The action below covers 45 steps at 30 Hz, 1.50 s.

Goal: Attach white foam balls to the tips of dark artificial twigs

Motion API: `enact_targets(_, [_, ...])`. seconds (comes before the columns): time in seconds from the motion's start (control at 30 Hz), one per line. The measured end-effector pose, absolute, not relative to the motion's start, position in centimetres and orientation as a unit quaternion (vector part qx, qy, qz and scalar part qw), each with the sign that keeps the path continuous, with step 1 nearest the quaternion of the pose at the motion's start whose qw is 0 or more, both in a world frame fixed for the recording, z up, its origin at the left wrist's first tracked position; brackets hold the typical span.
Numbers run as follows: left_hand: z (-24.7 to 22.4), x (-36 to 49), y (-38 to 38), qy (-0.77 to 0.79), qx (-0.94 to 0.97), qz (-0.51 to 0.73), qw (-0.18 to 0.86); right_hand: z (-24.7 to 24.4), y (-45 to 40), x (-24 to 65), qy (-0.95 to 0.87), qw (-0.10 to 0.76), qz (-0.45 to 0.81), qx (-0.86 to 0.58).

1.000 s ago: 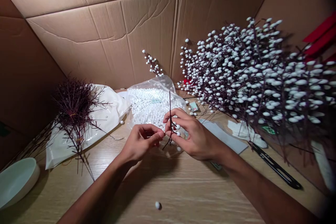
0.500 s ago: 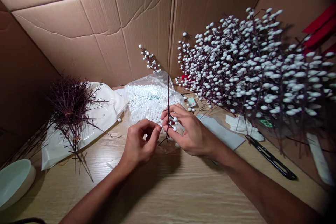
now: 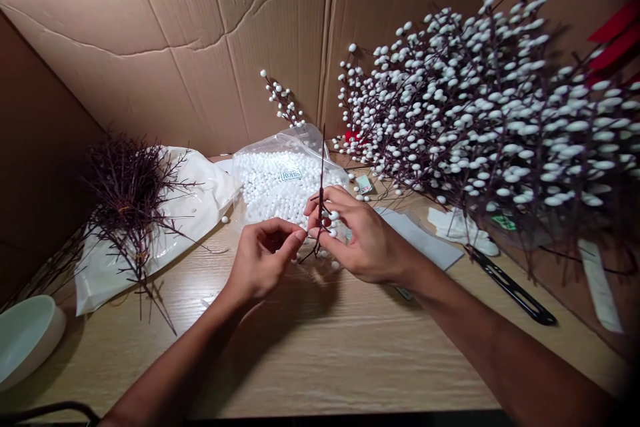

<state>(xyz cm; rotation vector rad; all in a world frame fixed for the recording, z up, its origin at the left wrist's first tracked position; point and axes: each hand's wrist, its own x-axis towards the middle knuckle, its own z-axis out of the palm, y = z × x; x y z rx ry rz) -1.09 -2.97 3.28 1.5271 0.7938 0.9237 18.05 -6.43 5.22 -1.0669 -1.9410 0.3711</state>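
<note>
Tipped slightly lower than a second ago, the view now takes in the table's (image 3: 300, 360) near edge and a dark cord (image 3: 55, 405) at lower left. Both hands remain together at the centre. The right hand (image 3: 367, 240) grips a dark twig (image 3: 321, 180) upright between bent fingers, a few white beads (image 3: 333, 215) on its side shoots. The left hand (image 3: 265, 257) is closed in a pinch, thumb against forefinger, meeting the right fingertips — whether it holds anything is too small to tell.

Directly behind, a clear bag of white beads (image 3: 270, 180) is partly hidden by the hands and twig. A small beaded sprig (image 3: 284, 101) leans against the cardboard (image 3: 190, 87) behind the bag. To the left, bare dark twigs (image 3: 123, 180) lie over a white plastic sheet (image 3: 193, 213), with a pale bowl (image 3: 25, 340) nearer. To the right, a large mass of beaded branches (image 3: 465, 113) crowds the space — before it lie a grey sheet (image 3: 423, 240), a crumpled white cloth (image 3: 463, 230) and a black slotted tool (image 3: 515, 287).
</note>
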Motion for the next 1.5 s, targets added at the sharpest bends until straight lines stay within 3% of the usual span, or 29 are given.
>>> enact_targets(0.53, [2.6,-0.6,-4.0,0.375,0.731,0.44,0.362,4.5,-6.8,16.6,-0.783,0.431,0.008,-0.448])
enact_targets(0.83, [2.8,0.0,-4.2,0.325,0.792,0.492,0.158,4.2,-7.4,15.4,-0.777,0.432,-0.071,-0.452])
enact_targets(1.17, [1.9,0.1,-4.3,0.31,0.815,0.488,-0.034,4.6,-7.7,14.8,-0.738,0.48,-0.042,-0.473])
enact_targets(1.33, [1.9,0.1,-4.2,0.301,0.813,0.496,-0.043,4.7,-7.6,15.0,-0.733,0.487,-0.03,-0.473])
enact_targets(1.5, [2.8,-0.1,-3.8,0.29,0.803,0.516,0.063,4.7,-7.3,15.5,-0.733,0.483,-0.002,-0.479])
